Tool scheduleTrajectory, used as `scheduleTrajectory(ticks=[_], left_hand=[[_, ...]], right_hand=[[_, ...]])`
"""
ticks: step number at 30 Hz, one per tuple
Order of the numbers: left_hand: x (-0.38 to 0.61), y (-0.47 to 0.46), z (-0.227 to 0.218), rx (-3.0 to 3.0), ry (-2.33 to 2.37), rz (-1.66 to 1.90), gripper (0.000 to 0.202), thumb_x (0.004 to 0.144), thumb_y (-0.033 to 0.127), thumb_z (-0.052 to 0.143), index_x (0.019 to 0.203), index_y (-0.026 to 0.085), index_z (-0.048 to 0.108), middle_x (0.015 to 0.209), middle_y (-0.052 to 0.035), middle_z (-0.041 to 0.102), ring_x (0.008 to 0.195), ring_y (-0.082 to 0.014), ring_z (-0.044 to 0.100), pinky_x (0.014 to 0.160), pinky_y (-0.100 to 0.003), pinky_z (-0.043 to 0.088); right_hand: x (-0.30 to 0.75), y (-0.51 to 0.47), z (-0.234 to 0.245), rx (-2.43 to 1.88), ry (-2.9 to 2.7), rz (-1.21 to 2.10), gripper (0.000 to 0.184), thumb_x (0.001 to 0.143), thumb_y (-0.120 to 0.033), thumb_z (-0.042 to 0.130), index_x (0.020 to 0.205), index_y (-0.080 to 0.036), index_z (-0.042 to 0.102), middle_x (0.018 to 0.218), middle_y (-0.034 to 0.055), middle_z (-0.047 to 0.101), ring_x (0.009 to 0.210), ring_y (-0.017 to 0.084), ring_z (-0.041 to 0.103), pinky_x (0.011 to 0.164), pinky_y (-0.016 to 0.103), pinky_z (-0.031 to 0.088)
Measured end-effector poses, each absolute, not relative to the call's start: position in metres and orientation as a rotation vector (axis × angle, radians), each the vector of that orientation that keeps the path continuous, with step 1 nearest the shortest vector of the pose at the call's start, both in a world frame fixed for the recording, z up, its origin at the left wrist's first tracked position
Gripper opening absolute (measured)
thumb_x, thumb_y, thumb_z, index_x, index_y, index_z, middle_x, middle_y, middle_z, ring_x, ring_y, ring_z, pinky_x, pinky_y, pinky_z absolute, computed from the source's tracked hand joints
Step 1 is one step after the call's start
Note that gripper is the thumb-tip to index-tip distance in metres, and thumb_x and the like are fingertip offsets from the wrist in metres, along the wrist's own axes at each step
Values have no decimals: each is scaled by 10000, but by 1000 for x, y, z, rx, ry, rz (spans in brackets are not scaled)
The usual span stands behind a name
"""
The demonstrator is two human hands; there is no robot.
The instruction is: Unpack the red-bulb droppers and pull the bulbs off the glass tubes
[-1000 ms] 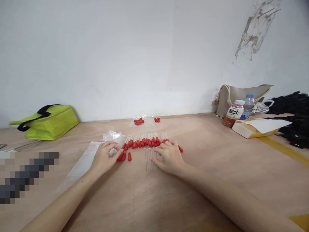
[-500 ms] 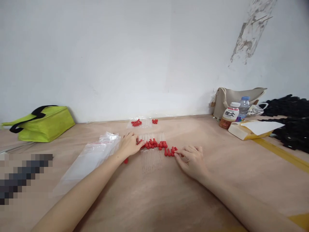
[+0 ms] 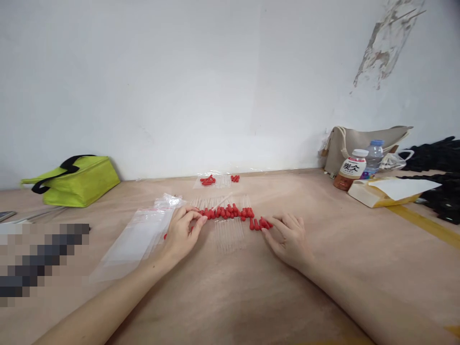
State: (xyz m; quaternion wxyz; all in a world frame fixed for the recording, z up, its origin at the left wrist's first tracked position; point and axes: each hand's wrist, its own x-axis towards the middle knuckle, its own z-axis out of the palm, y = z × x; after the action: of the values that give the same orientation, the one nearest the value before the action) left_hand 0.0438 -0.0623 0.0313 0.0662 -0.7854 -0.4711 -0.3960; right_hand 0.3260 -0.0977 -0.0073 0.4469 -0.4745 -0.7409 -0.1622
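A row of red rubber bulbs (image 3: pixel 230 211) lies mid-table, with clear thin tubes (image 3: pixel 230 235) pointing toward me below it and more tubes behind it. One clear tube (image 3: pixel 222 201) slants across the back ones. At the row's left end, my left hand (image 3: pixel 183 232) is curved with thumb and fingers apart; red shows between them, and another red bulb (image 3: pixel 165 236) peeks out on its left. My right hand (image 3: pixel 289 237) pinches a red bulb (image 3: pixel 265 224) at the right end, where several others lie side by side.
Clear zip bags (image 3: pixel 132 239) lie to the left, before a lime-green bag (image 3: pixel 82 182). A bag with red bulbs (image 3: pixel 208 180) rests near the wall. At right are a labelled bottle (image 3: pixel 350 170), a blue-capped bottle (image 3: pixel 374 155), a beige bag (image 3: pixel 359 136) and black items (image 3: pixel 442 191).
My left hand has drawn left and nearer me, off the row's left end. A slanting tube now shows above the bulbs. My right hand stays at the right-end bulbs. The view has shifted slightly.
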Motion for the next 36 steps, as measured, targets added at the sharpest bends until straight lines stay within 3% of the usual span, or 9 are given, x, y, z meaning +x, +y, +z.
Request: scheduleTrajectory(ticks=[3,6,11,15,19,25,36], left_hand=[[38,-82,21,-2473,-1237,-1211,139,847,250,473,801,183,586,896,-47,556,894,-177,512,790,-323,414],[40,-89,11,-2515,-1072,-1161,79,828,213,515,836,188,589,878,-42,572,858,-176,516,781,-339,411],[44,-88,4,-2517,-895,-1130,71,793,184,576,861,192,590,861,-35,598,833,-177,507,774,-347,402],[46,-89,6,-2552,-891,-1136,115,796,183,569,910,188,585,907,-47,595,872,-180,502,798,-349,395],[51,-90,8,-2647,-815,-1014,262,788,259,594,1041,198,566,1000,-59,602,941,-205,490,822,-367,372],[56,-94,7,-2688,-715,-969,73,824,234,549,802,181,595,706,1,622,717,-149,504,756,-347,337],[53,-100,8,-2726,-626,-916,83,828,159,517,774,174,578,678,2,617,701,-145,493,748,-337,356]], right_hand=[[319,-101,0,-1074,-1907,-492,418,802,-317,519,1204,-206,502,1065,110,560,935,210,516,801,348,320],[309,-100,8,-937,-2100,-527,452,808,-364,522,1231,-213,474,1148,106,546,1041,228,479,910,403,277],[288,-94,3,-804,-2192,-452,306,836,-372,515,1096,-221,571,840,26,660,879,175,526,944,432,199],[279,-92,-7,-836,-2176,-362,181,866,-299,478,921,-229,635,624,-20,614,703,128,492,899,408,212],[277,-95,-10,-812,-2175,-324,181,865,-281,470,871,-222,641,597,-21,592,670,119,460,877,383,219],[279,-101,-8,-724,-2215,-324,154,842,-255,486,800,-216,629,531,-35,552,620,113,403,815,361,236],[288,-107,-7,-658,-2226,-276,133,829,-234,496,774,-211,615,507,-47,548,610,106,401,865,375,211]])
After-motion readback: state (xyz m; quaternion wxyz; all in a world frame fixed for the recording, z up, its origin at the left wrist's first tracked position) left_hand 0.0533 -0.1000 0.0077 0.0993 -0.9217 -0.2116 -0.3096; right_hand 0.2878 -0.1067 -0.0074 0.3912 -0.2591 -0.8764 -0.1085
